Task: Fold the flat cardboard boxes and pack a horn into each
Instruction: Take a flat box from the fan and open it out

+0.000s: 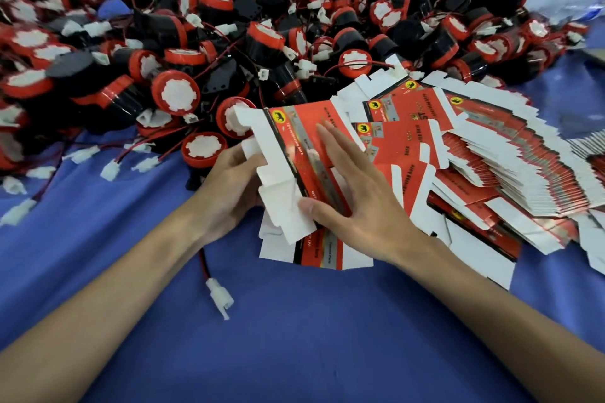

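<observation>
One flat box (pixel 294 137) is held tilted over the near end of the fanned stack (pixel 491 154), beside the heaped horns (pixel 229 29) on the blue bench (pixel 294 337). The left hand (pixel 229 180) grips its white end flaps; the right hand (pixel 357 196) lies on the red face, fingers (pixel 337 147) straight. The thin, glossy card is probably light, bends easily and may slip, so the creased edges look like the best hold. A yellow roundel (pixel 278 116) bears a black animal; the lettering is too blurred to read.
</observation>
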A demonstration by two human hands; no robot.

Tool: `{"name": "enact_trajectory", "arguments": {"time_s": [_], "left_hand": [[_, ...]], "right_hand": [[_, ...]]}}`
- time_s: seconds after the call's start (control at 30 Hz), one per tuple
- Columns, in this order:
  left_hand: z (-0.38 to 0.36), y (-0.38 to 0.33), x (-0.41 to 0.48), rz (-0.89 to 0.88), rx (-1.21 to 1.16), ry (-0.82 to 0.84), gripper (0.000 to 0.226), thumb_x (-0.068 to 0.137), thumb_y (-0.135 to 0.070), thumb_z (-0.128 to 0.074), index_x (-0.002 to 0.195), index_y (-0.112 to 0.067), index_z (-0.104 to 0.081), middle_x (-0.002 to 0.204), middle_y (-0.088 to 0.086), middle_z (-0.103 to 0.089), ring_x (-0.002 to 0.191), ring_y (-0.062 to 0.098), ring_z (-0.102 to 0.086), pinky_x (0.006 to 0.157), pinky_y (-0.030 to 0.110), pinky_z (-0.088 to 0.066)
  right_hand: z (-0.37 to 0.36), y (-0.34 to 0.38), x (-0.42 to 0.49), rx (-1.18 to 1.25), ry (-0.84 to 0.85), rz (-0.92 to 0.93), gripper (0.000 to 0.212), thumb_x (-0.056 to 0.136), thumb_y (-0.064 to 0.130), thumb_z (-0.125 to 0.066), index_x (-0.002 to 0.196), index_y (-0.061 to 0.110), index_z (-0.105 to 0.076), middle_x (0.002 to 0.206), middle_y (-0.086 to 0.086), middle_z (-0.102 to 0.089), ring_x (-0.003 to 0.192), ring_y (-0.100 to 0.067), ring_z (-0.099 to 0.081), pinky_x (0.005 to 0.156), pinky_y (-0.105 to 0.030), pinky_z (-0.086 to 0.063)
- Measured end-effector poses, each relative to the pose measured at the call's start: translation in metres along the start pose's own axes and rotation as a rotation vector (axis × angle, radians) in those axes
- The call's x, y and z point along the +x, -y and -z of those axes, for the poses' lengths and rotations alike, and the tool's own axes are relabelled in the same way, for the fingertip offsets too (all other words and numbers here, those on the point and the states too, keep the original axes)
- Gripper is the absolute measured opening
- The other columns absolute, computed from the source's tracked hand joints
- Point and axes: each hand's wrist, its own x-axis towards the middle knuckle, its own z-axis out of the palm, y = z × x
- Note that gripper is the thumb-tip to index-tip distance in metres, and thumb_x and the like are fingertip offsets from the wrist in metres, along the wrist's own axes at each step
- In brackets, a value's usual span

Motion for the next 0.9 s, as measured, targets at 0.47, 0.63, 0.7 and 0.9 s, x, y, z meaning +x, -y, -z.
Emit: {"name": "enact_trajectory", "arguments": {"time_s": [0.47, 0.63, 0.7, 0.9], "left_hand": [[-0.012, -0.015, -0.007, -0.279, 0.399, 0.263, 0.061, 0.08, 0.012, -0.047, 0.072, -0.046, -0.065, 0.066, -0.029, -0.062, 0.064, -0.012, -0.059, 0.059, 0.004, -0.044], [-0.022, -0.017, -0.008, -0.278, 0.571, 0.131, 0.057, 0.084, 0.006, -0.051, 0.081, -0.047, -0.071, 0.081, -0.025, -0.07, 0.079, -0.005, -0.066, 0.067, 0.016, -0.054], [-0.02, -0.019, -0.01, -0.262, 0.412, 0.082, 0.028, 0.076, -0.014, -0.058, 0.083, -0.035, -0.074, 0.086, -0.019, -0.071, 0.081, 0.002, -0.065, 0.069, 0.022, -0.054], [-0.031, -0.019, -0.015, -0.245, 0.216, 0.141, 0.089, 0.071, -0.061, -0.069, 0.138, -0.017, -0.031, 0.117, -0.013, -0.056, 0.104, -0.002, -0.06, 0.092, 0.03, -0.051]], "right_hand": [[0.06, 0.004, 0.001, -0.629, 0.066, 0.18, 0.141, 0.047, 0.094, -0.052, 0.149, 0.025, 0.016, 0.159, -0.011, 0.017, 0.146, -0.038, 0.01, 0.111, -0.068, -0.009], [0.047, 0.011, -0.002, -0.532, 0.171, 0.33, 0.127, 0.061, 0.067, -0.076, 0.153, 0.015, -0.005, 0.147, -0.011, -0.035, 0.134, -0.03, -0.036, 0.108, -0.053, -0.03], [0.048, 0.011, -0.002, -0.436, 0.083, 0.317, 0.116, 0.065, 0.06, -0.078, 0.15, 0.008, -0.018, 0.133, -0.011, -0.047, 0.12, -0.028, -0.047, 0.102, -0.045, -0.038], [0.05, 0.015, 0.0, -0.252, -0.155, 0.2, 0.093, 0.07, 0.052, -0.073, 0.141, 0.004, -0.037, 0.125, -0.01, -0.055, 0.11, -0.025, -0.054, 0.093, -0.04, -0.045]]}}
